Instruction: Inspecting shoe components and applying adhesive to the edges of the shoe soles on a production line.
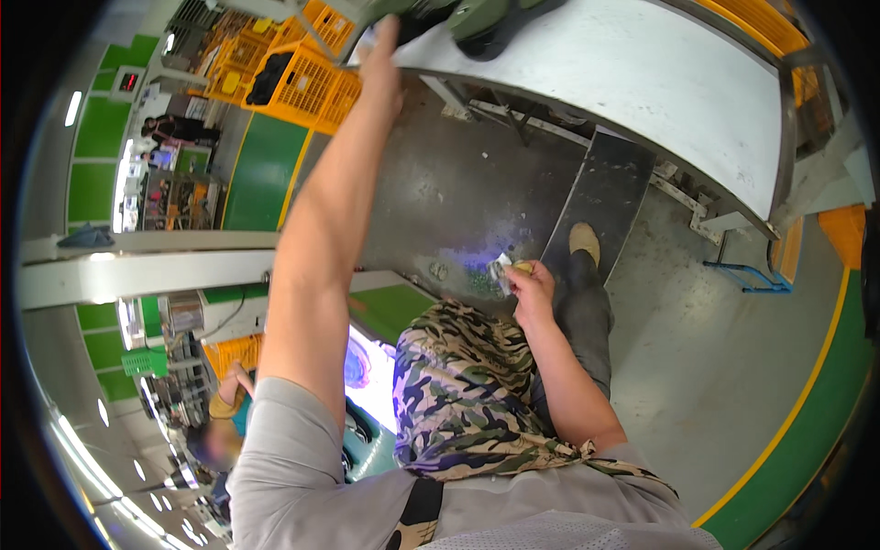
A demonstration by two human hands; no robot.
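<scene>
My left arm stretches far forward, and my left hand (pixel 381 71) is at the near left corner of a white-topped table (pixel 632 73). One finger of it sticks out; the others are blurred or hidden. Just beyond it lie dark green and black pieces (pixel 486 26), shoe-like in outline, cut off by the upper edge. Whether the hand touches them I cannot tell. Lower down, in front of my body, my right hand (pixel 532 291) is closed on a small yellow-and-white thing (pixel 504 268), pinched between thumb and fingers. Its kind is too small to make out.
Yellow plastic crates (pixel 307 87) stand left of the table, one with something black over its rim. A dark plate (pixel 600 192) lies on the floor by my foot. A blue metal frame (pixel 752 277) stands at the right. Another person (pixel 220 431) is at the lower left.
</scene>
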